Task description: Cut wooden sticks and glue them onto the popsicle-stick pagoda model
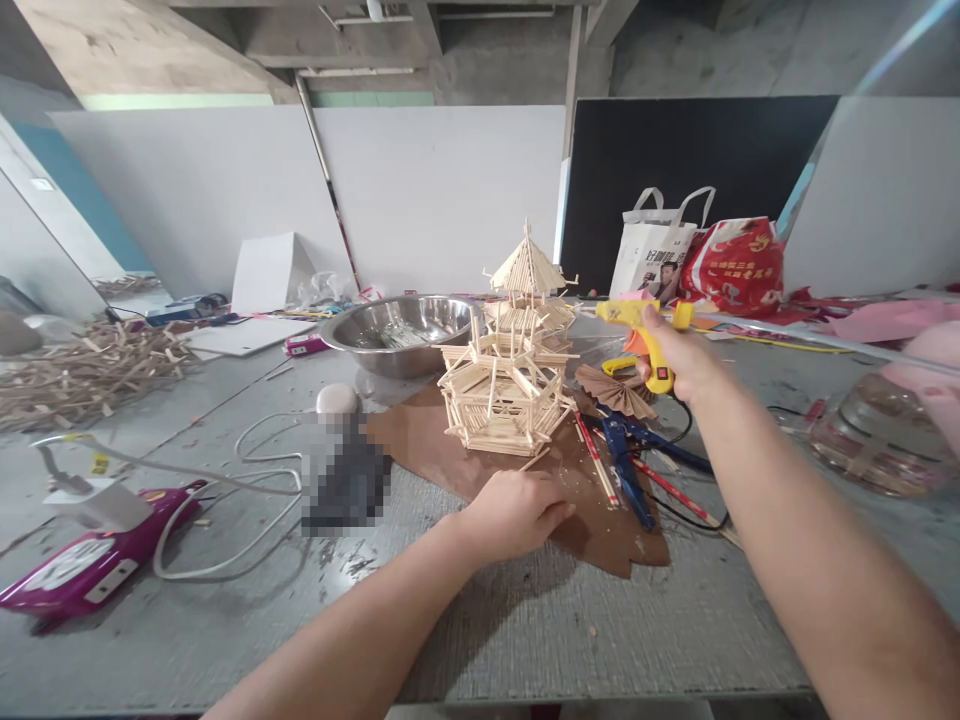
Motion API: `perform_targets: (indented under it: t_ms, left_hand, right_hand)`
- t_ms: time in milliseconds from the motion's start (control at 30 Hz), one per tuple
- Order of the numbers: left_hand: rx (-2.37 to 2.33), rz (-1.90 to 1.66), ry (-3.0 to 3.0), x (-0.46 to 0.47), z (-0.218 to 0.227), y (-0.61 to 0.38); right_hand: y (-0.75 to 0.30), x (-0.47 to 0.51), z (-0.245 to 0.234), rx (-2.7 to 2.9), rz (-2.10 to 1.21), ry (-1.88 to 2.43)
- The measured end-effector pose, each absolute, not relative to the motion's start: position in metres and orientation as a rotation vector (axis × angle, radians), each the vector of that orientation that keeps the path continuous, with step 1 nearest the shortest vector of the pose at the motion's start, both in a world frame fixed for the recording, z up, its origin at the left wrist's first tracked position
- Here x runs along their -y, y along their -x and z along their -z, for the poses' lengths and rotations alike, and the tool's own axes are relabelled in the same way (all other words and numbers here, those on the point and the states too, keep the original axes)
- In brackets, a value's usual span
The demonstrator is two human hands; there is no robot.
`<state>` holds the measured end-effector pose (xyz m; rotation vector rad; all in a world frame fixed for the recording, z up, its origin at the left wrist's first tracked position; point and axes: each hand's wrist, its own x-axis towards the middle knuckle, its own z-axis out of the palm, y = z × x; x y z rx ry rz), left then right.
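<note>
My right hand (679, 345) is closed round the handle of a yellow hot glue gun (637, 318), raised over the table's right side with its nozzle pointing left towards a pagoda model. That pagoda (506, 385), built from thin wooden sticks, stands upright on a brown sheet (600, 545). In front of it my left hand (517, 512) rests low with curled fingers, back of the hand towards me. A short wooden stick (535, 459) shows just beyond its knuckles; whether the fingers hold it is hidden. Blue-handled pliers (626, 465) lie right of the pagoda.
Left of the pagoda stands a steel bowl (405, 335). A purple power strip (105, 550) with a white charger and cable lies at left, below a heap of paper strips (97, 365). Red-wrapped sticks (596, 455), a folded brown paper fan (619, 392) and a clear jar (877, 435) are at right.
</note>
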<state>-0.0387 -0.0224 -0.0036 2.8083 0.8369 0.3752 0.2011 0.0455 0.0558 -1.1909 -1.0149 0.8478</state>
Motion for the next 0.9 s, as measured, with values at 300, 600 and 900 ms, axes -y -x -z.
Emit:
perform_targets:
  t_ms: [300,600,900]
  left_hand:
    - [-0.839,-0.461,-2.772,0.021,0.006,0.040]
    - [-0.648,-0.504,-2.756,0.022,0.010,0.039]
    - [-0.683,-0.528,-2.804,0.024,0.005,0.039]
  right_hand:
    - [-0.247,-0.071,0.000,0.877,-1.043,1.553]
    - [-0.254,-0.076,0.020,1.046,-0.829,1.753]
    - [-0.253,-0.073,-0.011,1.178,-0.182,2.170]
